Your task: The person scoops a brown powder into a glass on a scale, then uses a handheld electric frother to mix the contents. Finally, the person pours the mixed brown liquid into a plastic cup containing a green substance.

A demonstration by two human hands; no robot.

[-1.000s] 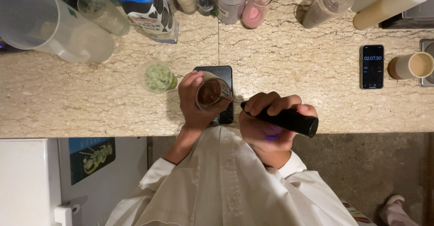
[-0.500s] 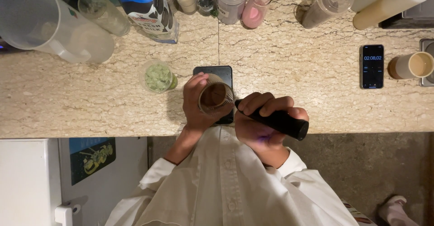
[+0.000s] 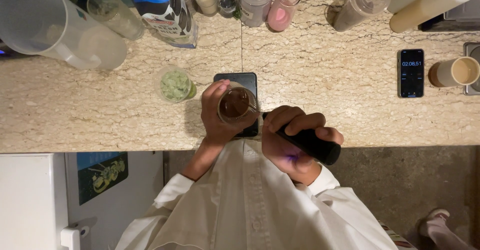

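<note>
Fingers of right hand [image 3: 295,140] grip black frother [image 3: 307,144], angled up-left into cup [image 3: 237,105].

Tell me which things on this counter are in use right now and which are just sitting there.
In use: glass of brown drink in left hand; black handheld frother in right hand; black scale.

Lying about: cup of green bits, measuring jug, phone, carton.

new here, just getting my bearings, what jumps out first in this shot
At the middle of the marble counter, the left hand holds a clear cup of brown drink over a black scale, while the right hand keeps a grip on a black handheld frother reaching into it. A small cup of green powder stands left; a phone timer lies right.
</note>
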